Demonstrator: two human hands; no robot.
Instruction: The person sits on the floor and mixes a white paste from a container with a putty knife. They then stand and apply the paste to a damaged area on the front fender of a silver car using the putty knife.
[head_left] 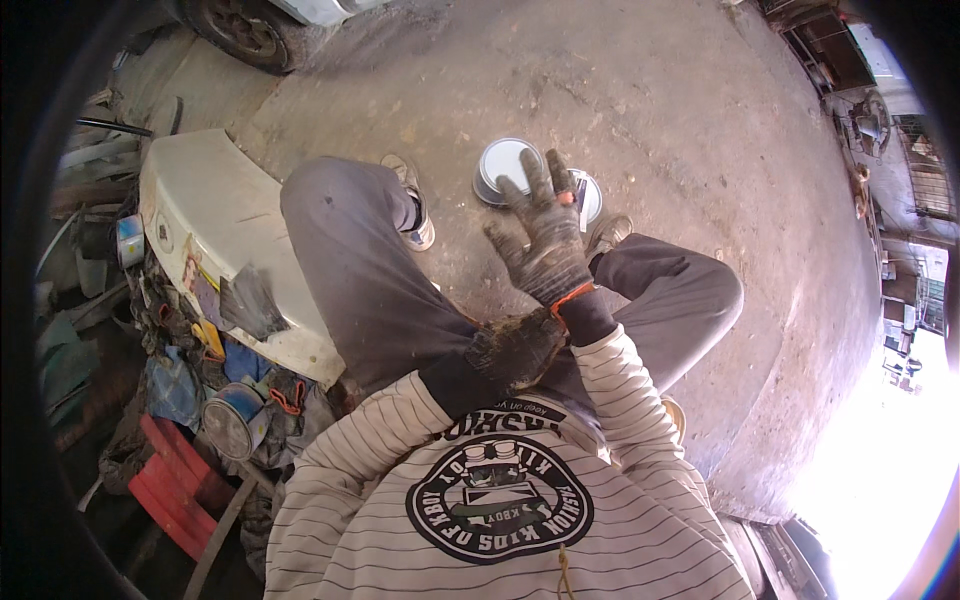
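Both my hands wear dark, grimy work gloves. My right hand (545, 240) is raised in front of me, fingers spread, with nothing in it. Around its wrist runs the orange-edged glove cuff (574, 294). My left hand (515, 352) reaches across my lap and closes at that cuff; its fingertips are partly hidden by the right wrist. Beyond the right hand, a round can with a white lid (505, 160) stands on the floor between my feet. A second pale round can or lid (590, 200) sits beside it, partly covered by the right hand.
At my left leans a whitish car body panel (210, 190) with a dark scrap on it. Nearer lie rags, a paint can (232, 422) and red slatted pieces (175, 495). A car wheel (240, 30) stands at the far left. Shelving and clutter (875, 130) line the right.
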